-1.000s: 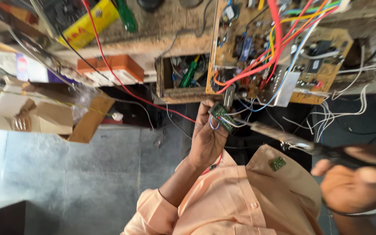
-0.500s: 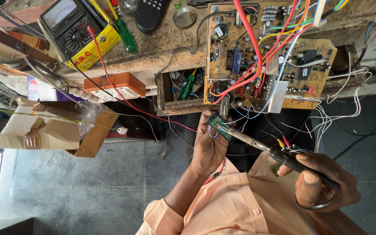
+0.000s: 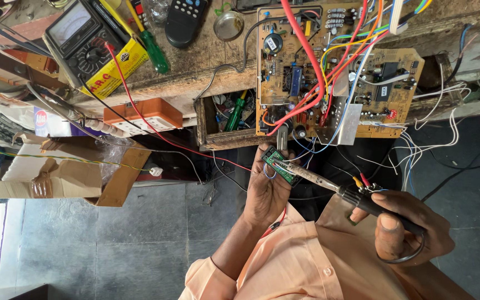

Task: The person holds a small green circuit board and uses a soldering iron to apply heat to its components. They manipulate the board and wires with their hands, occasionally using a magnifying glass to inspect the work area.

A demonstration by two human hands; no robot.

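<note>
Plainly, with the left hand (image 3: pixel 268 191) pinching the small green board (image 3: pixel 280 165) at centre frame and the right hand (image 3: pixel 404 228) gripping the soldering iron (image 3: pixel 329 183), whose tip seems to touch the board, a slip could burn those fingers.
</note>
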